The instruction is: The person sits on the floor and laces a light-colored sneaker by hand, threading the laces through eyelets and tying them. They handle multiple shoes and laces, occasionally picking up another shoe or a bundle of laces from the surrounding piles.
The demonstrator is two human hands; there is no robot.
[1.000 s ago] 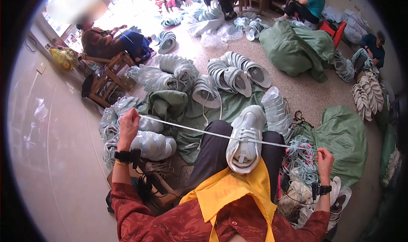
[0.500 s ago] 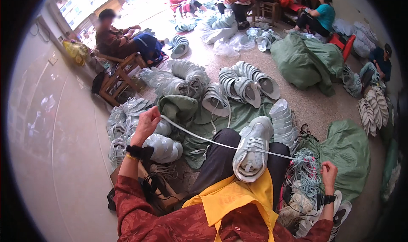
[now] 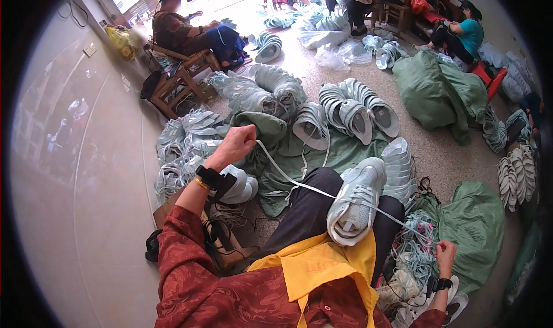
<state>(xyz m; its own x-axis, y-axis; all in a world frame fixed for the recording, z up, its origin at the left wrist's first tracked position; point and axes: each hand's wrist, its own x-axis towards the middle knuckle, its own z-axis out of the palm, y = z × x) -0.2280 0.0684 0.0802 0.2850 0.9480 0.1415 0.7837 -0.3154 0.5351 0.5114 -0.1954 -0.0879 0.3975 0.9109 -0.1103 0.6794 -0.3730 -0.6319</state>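
Observation:
A pale grey-green sneaker (image 3: 363, 184) rests across my thighs, its opening toward me, partly on a yellow apron (image 3: 317, 267). A light shoelace (image 3: 315, 189) is threaded through it, with a long end out to each side. My left hand (image 3: 236, 143) is raised to the upper left, fingers closed on one end of the lace, which sags a little. Out to the right and lower, my right hand (image 3: 445, 257) is closed on the other end. Beside the right hand lies a tangled pile of pale blue laces (image 3: 416, 236).
Rows of nested shoe uppers (image 3: 311, 123) stand on a green cloth (image 3: 282, 161) ahead. Bundled uppers (image 3: 193, 135) sit at the left. Green sacks (image 3: 432, 89) lie at the right. A seated person (image 3: 178, 28) works at the far left beside a wooden chair (image 3: 178, 89); others sit farther back.
The lace has gone from nearly taut to sagging on the left. My left hand has turned over and moved slightly right and inward. The whole view has shifted somewhat as well.

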